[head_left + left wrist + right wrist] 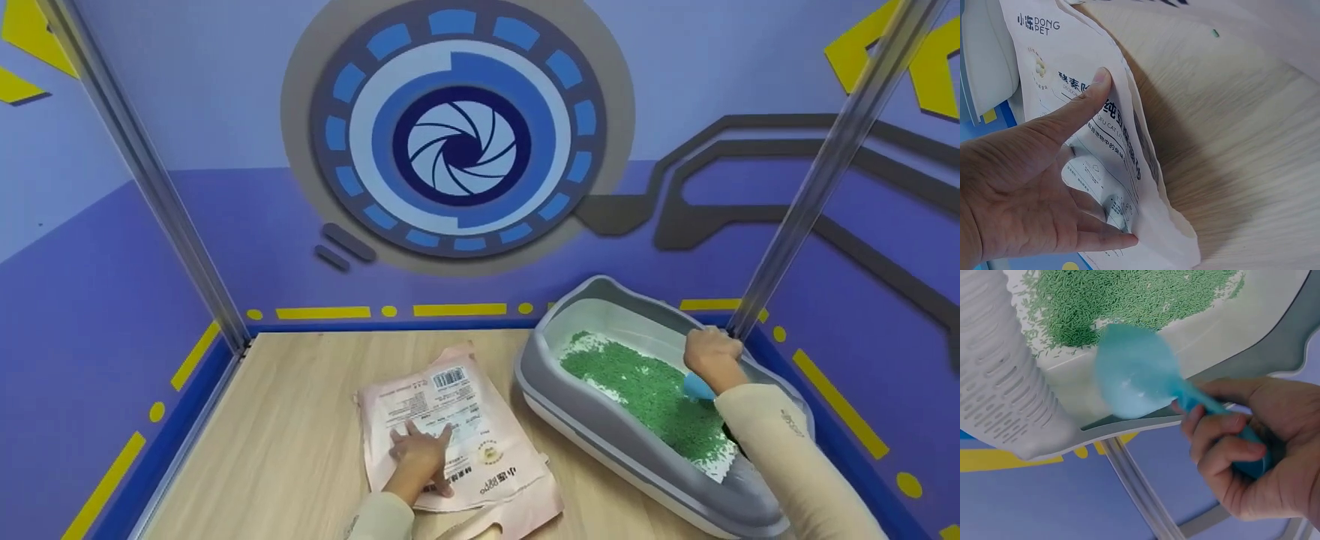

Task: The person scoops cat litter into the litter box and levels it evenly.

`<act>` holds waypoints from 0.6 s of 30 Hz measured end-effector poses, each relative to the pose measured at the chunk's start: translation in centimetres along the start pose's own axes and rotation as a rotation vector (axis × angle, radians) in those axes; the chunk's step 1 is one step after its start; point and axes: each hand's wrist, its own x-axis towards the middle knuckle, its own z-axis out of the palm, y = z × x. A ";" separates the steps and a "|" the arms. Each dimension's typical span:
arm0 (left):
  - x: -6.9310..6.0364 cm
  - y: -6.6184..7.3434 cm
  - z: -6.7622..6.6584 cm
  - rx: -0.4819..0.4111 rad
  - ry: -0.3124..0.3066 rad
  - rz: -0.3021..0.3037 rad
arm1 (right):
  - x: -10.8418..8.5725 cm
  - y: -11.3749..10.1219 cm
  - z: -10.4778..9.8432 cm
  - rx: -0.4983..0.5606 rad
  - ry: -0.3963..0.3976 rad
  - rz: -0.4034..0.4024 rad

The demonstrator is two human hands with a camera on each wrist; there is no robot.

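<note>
Two posts [142, 160], purple walls [240, 232], wood tbl [292, 420]; R grip [714, 358] holding scoop [1137, 371], L grip [421, 456] spread on bag [480, 390].

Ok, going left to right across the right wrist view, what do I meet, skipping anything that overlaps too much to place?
Slotted panel → bowl of the blue scoop → right hand, gripping the scoop.

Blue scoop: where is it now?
On the head view's right, the right hand grips the blue scoop over the gray tray, near the green pellets.
</note>
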 end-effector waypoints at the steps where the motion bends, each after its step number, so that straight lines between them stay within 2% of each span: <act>1: -0.1 0.0 -0.1 0.002 -0.002 0.002 | -0.2 0.1 -0.2 0.003 -0.016 -0.010; 5: -0.2 -0.2 -0.2 -0.010 0.004 0.017 | -0.6 0.1 -0.8 -0.025 -0.067 -0.008; 8: -0.3 -0.3 -0.4 -0.011 0.002 0.021 | -0.5 -0.1 -1.1 -0.056 -0.044 0.004; 10: -0.4 -0.3 -0.5 -0.004 -0.001 0.019 | -0.4 0.0 -1.1 -0.028 -0.011 -0.014; 15: -0.1 -0.2 -0.4 0.011 -0.007 0.012 | 0.0 0.5 -0.3 0.129 0.030 -0.098; 18: 0.3 0.0 0.0 0.036 -0.018 0.014 | 0.0 0.6 0.4 0.132 0.033 -0.097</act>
